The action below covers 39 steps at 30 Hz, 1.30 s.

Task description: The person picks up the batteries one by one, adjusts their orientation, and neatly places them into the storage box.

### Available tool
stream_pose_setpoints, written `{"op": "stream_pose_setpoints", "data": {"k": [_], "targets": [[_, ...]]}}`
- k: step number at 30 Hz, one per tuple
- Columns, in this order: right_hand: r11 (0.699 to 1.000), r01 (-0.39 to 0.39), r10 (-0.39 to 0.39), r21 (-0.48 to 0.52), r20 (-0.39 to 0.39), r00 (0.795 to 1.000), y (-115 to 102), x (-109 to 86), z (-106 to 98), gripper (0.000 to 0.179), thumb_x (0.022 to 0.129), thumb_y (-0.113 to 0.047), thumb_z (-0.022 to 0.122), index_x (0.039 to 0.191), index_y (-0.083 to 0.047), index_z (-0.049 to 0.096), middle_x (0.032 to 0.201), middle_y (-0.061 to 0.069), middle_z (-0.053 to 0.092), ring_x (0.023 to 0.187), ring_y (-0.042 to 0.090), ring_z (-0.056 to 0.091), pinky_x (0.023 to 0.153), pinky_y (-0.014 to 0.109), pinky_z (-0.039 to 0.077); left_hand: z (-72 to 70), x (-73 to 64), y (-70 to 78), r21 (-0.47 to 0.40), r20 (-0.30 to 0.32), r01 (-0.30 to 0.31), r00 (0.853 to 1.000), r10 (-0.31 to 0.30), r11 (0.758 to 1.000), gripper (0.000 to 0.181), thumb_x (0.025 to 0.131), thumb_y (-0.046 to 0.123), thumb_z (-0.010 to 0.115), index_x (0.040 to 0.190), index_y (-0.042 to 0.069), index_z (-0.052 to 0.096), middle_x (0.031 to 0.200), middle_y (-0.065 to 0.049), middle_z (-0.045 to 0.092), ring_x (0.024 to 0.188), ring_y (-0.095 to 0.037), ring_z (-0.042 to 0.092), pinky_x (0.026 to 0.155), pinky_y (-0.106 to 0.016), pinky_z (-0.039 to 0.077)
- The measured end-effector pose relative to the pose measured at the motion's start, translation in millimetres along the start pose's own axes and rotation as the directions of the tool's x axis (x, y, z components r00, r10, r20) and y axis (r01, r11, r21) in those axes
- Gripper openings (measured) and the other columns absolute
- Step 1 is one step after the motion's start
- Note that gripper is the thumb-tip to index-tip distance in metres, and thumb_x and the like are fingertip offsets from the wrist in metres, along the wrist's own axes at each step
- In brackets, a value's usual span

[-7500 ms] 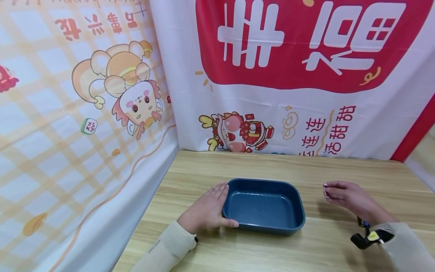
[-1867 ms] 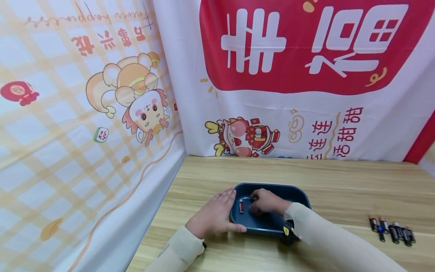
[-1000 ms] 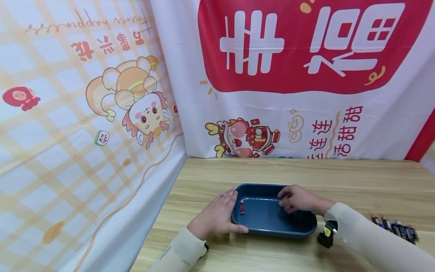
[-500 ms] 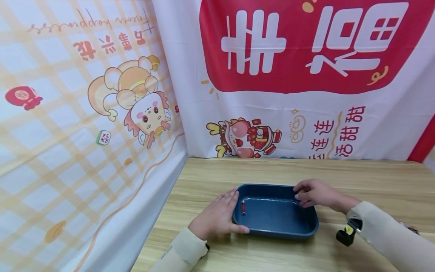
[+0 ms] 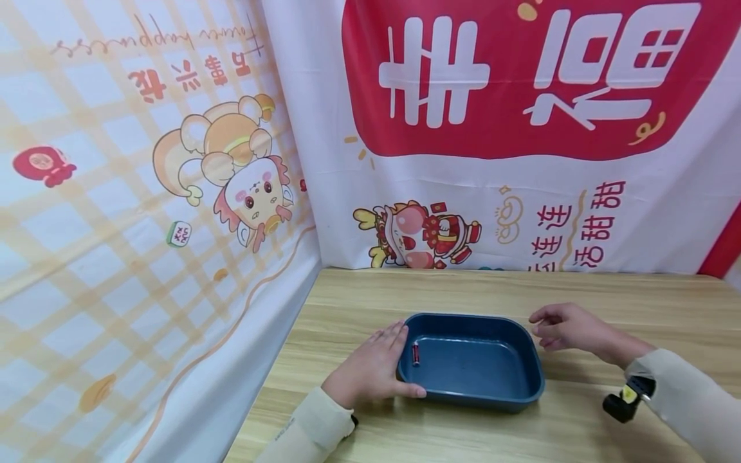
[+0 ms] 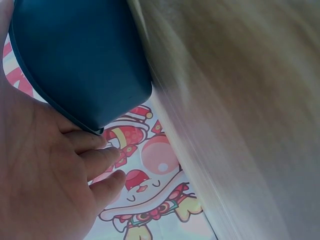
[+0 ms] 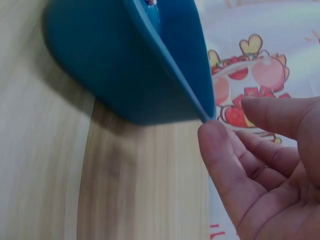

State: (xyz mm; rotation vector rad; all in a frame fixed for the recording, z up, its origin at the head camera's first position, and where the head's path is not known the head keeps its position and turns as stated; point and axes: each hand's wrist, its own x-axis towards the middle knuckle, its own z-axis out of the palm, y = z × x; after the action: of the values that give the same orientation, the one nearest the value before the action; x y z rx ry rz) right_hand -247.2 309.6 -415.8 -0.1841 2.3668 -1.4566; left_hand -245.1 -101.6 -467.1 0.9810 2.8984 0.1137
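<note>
Battery [image 5: 415,354] lies inside the tray [image 5: 480,370], near the left grip [image 5: 373,370].

The tray [image 5: 480,370] looks like smooth plastic, with soft gloss on its floor. The bench [image 5: 579,411] shows wood grain, smooth, with faint sheen. At twelve o'clock hangs printed cloth [image 5: 324,167], matt, lightly wrinkled; the sleeve [image 5: 309,418] at seven o'clock is also matt cloth.

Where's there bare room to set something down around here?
Bare tabletop runs behind the blue tray to the printed cloth, and in front between the sleeves. Tray floor right of the battery is free too. Crowded: the tray's left end, against the left hand, and right end, near the right hand.
</note>
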Motion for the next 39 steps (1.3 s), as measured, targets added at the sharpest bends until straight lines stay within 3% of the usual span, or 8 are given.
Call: {"op": "stream_pose_setpoints", "data": {"k": [13,31,39], "targets": [[0.999,-0.036,0.035,-0.022,-0.051,0.998,21,-11.3,-30,0.048,0.096,-0.014,0.062,0.128,0.018,0.045,0.101,0.019,0.06,0.09,0.032,0.064,0.077,0.042,0.057,-1.2,-1.0,-0.1,-0.019,0.006,-0.004,1.0,0.004,1.0,0.125,0.067,0.096,0.031,0.157,0.011,0.013,0.162,-0.002,0.009,0.147,-0.017,0.008,0.116,-0.044,0.015],[0.988,-0.127,0.118,-0.086,-0.097,0.988,49,-10.4,-46,0.048,0.097,-0.017,0.061,0.128,0.017,0.046,0.103,0.017,0.06,0.089,0.026,0.064,0.075,0.041,0.057,-4.7,-2.8,1.2,-0.035,0.019,0.006,1.0,-0.006,0.999,0.126,0.066,0.097,0.03,0.157,0.012,0.012,0.163,-0.001,0.007,0.147,-0.018,0.009,0.116,-0.045,0.015],[0.992,-0.116,0.111,-0.052,-0.084,0.99,59,-11.1,-44,0.046,0.096,-0.013,0.061,0.125,0.019,0.046,0.099,0.014,0.062,0.087,0.027,0.062,0.074,0.041,0.057,-4.8,-3.6,1.8,-0.04,0.023,0.013,1.0,-0.012,0.999,0.125,0.067,0.096,0.032,0.157,0.013,0.012,0.163,-0.001,0.008,0.147,-0.018,0.009,0.116,-0.045,0.014]]}}
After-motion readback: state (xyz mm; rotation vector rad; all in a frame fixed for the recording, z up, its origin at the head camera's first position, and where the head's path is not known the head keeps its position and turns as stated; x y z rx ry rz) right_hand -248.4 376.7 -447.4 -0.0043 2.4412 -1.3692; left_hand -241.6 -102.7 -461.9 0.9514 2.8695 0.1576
